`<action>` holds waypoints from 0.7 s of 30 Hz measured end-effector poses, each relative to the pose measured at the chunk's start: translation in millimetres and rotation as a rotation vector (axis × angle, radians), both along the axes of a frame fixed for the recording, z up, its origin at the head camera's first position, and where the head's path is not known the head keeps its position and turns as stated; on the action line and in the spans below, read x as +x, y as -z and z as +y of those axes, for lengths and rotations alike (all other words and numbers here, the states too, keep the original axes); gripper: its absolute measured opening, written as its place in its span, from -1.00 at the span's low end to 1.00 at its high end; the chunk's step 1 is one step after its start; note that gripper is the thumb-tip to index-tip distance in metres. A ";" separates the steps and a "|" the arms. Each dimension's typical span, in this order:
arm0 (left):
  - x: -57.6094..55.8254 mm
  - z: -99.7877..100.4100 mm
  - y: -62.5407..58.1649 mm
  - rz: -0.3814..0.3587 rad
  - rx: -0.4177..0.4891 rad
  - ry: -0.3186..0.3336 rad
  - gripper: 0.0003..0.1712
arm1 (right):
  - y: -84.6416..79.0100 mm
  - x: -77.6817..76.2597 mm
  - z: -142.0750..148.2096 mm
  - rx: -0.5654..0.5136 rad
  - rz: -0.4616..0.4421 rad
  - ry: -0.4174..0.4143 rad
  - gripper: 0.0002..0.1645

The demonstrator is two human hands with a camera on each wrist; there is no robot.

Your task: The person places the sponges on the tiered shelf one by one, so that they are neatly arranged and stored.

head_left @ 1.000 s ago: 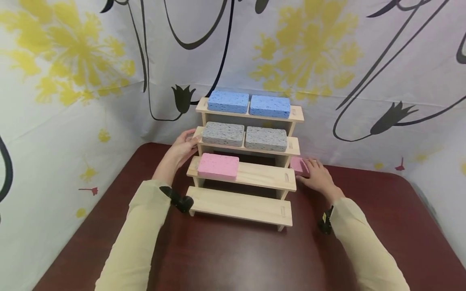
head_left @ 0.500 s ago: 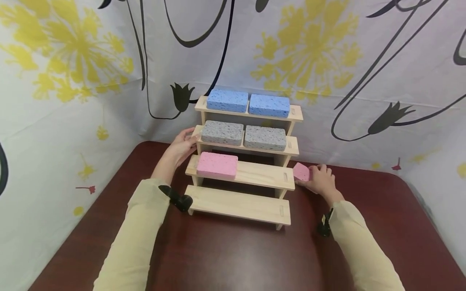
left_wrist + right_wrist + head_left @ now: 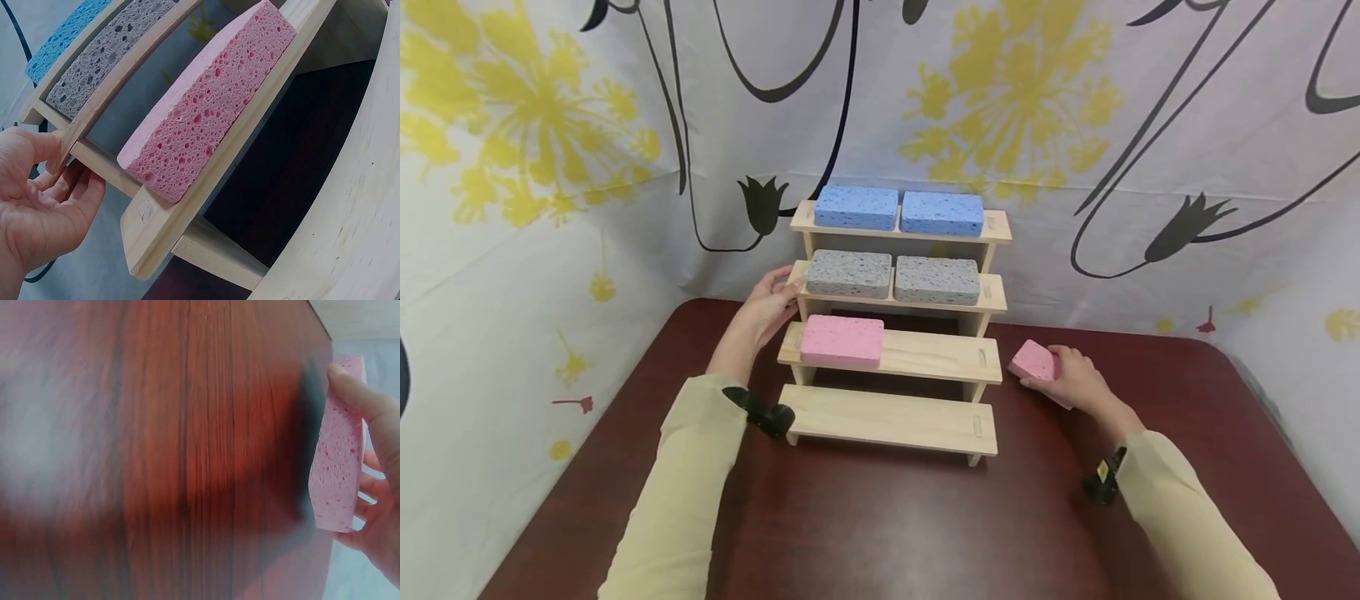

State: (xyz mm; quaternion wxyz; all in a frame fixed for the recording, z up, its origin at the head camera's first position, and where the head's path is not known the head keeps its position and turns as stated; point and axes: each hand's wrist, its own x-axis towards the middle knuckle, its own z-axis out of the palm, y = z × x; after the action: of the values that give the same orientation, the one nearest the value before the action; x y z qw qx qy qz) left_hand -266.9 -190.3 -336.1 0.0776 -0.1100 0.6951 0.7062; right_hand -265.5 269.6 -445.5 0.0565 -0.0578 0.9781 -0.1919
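A wooden four-step rack (image 3: 887, 417) stands on the table. My left hand (image 3: 766, 308) pinches the left end of its second shelf from the top, thumb above and fingers below in the left wrist view. To the right of the rack, my right hand (image 3: 1078, 379) grips a pink sponge (image 3: 1033, 360); the right wrist view shows this sponge (image 3: 337, 450) between thumb and fingers, above the table. Another pink sponge (image 3: 842, 341) lies on the left half of the third shelf. Two grey sponges (image 3: 850, 273) sit on the second shelf, two blue sponges (image 3: 857, 207) on the top one.
The dark red-brown table (image 3: 880, 525) extends in front of the rack and to both sides. A white cloth (image 3: 1022, 275) printed with yellow and dark flowers hangs close behind the rack and along the sides.
My right hand has drawn the pink sponge away from beside the rack, to the right and slightly toward me, turning it. The left hand keeps its hold on the shelf end.
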 end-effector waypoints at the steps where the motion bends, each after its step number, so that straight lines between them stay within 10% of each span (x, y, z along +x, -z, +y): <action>1: 0.1 0.3 0.0 0.001 0.004 0.004 -0.37 | -1.8 2.7 2.5 -0.013 -0.003 -0.004 0.14; 21: 1.0 -1.1 1.1 0.034 0.010 0.039 -0.35 | -48.1 43.0 -3.3 -0.129 0.159 -0.183 -0.07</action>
State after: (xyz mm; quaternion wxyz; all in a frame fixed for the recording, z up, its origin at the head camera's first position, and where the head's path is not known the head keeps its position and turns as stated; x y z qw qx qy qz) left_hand -265.9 -191.4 -337.2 0.0801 -0.0840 0.6949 0.7097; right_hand -222.5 266.3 -397.4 -0.0077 -0.1652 0.9558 -0.2432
